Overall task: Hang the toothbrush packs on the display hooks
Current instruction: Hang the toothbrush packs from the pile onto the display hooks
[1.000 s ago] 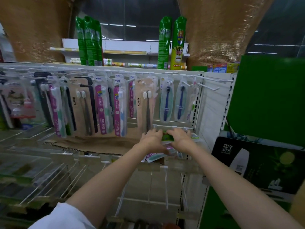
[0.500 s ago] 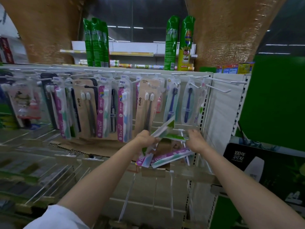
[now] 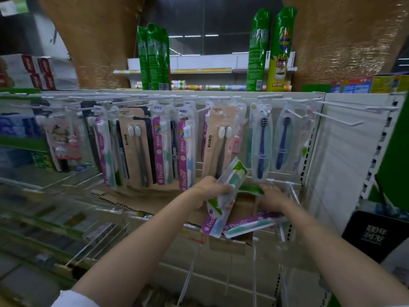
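Left hand (image 3: 209,189) grips a fan of toothbrush packs (image 3: 223,196) in front of the rack, top ends raised, probably to free one for hanging; right hand (image 3: 271,196) reaches to a green-topped pack (image 3: 251,189), its grasp too blurred to tell; bare hooks (image 3: 338,120) stand upper right; hung packs read "Doctor" (image 3: 184,149) and "AUBO" (image 3: 218,140).

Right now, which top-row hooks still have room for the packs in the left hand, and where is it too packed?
The two bare hooks at the far right, between the blue toothbrush packs and the green side panel, are free. Everything left of them, past the AUBO packs, is packed. The left hand grips the green-and-white packs; the right hand reaches among the lower hooks.
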The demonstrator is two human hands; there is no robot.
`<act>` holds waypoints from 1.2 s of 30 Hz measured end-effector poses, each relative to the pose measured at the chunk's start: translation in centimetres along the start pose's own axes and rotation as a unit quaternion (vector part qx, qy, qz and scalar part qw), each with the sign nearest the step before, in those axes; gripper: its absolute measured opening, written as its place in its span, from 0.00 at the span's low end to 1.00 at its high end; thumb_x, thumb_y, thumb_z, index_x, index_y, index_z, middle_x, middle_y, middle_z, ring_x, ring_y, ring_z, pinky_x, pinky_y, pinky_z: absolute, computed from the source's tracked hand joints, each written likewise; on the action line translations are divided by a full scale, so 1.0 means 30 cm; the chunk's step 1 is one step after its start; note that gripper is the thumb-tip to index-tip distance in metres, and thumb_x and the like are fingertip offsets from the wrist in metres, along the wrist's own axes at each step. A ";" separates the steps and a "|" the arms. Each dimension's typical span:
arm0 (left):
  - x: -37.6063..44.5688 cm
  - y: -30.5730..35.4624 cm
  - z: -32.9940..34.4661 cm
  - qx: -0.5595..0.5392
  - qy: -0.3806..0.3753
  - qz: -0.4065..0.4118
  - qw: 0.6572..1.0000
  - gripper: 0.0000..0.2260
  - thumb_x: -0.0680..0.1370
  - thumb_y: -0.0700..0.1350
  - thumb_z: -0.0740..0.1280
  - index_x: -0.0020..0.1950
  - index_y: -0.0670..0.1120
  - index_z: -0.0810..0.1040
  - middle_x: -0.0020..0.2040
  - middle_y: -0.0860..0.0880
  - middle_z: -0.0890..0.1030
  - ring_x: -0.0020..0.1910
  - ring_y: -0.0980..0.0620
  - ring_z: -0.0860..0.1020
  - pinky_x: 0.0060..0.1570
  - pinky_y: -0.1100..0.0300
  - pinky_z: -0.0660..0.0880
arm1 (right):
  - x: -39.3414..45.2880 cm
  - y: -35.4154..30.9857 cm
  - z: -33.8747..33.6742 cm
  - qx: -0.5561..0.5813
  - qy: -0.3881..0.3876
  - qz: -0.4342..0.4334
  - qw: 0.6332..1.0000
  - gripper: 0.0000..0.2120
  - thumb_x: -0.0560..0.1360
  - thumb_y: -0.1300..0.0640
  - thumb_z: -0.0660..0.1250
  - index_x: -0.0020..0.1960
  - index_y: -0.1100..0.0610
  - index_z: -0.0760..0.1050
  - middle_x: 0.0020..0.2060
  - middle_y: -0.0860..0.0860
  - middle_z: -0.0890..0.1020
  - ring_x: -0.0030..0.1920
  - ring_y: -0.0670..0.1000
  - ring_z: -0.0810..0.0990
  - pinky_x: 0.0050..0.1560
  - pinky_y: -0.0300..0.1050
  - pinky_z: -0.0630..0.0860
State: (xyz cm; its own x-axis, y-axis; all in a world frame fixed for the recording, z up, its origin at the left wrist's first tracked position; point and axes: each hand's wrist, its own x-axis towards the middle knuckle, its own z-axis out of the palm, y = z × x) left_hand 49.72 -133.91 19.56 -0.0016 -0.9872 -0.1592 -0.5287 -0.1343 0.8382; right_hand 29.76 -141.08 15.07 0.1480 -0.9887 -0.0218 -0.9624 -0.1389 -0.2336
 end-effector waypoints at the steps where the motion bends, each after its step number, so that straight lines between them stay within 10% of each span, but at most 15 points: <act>1: -0.002 0.001 -0.002 0.000 -0.005 -0.004 1.000 0.24 0.75 0.52 0.68 0.63 0.38 0.72 0.55 0.41 0.80 0.48 0.47 0.79 0.42 0.60 0.75 | 0.007 0.002 0.007 0.000 -0.006 0.005 1.000 0.34 0.72 0.58 0.67 0.75 0.53 0.57 0.74 0.57 0.61 0.73 0.58 0.61 0.71 0.55 0.62; 13: -0.085 0.062 -0.020 -0.001 0.000 0.029 1.000 0.14 0.74 0.40 0.66 0.58 0.37 0.75 0.48 0.41 0.78 0.44 0.46 0.78 0.40 0.57 0.76 | -0.064 -0.044 -0.031 -0.174 0.101 -0.003 0.979 0.21 0.73 0.62 0.65 0.65 0.52 0.72 0.61 0.56 0.78 0.59 0.57 0.78 0.57 0.52 0.75; 20: -0.158 0.094 -0.035 -0.241 0.071 0.123 0.960 0.14 0.74 0.32 0.68 0.57 0.41 0.71 0.54 0.43 0.76 0.39 0.53 0.76 0.23 0.71 0.73 | -0.208 -0.081 -0.096 -0.213 0.140 0.061 0.965 0.18 0.78 0.59 0.57 0.66 0.51 0.72 0.63 0.54 0.77 0.62 0.55 0.76 0.58 0.48 0.73; 26: -0.219 0.085 -0.029 -0.266 0.131 0.188 0.936 0.11 0.74 0.38 0.69 0.55 0.46 0.74 0.54 0.48 0.79 0.47 0.54 0.79 0.39 0.65 0.79 | -0.328 -0.120 -0.144 -0.244 0.135 0.163 0.946 0.18 0.76 0.62 0.60 0.65 0.55 0.73 0.64 0.55 0.74 0.64 0.55 0.74 0.60 0.49 0.72; 36: -0.283 0.075 -0.097 -0.318 0.150 0.216 0.911 0.10 0.71 0.41 0.73 0.48 0.45 0.75 0.48 0.45 0.81 0.48 0.47 0.81 0.49 0.52 0.80 | -0.465 -0.122 -0.164 0.232 0.187 0.215 0.930 0.21 0.75 0.62 0.64 0.67 0.62 0.66 0.59 0.62 0.76 0.56 0.62 0.77 0.52 0.49 0.75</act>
State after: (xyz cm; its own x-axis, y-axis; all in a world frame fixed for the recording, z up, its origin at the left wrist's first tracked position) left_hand 51.03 -126.09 24.31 0.1904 -0.9260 0.3261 0.0657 0.3434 0.9369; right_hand 30.09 -127.06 21.02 -0.4019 -0.9091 0.1096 -0.6994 0.2275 -0.6775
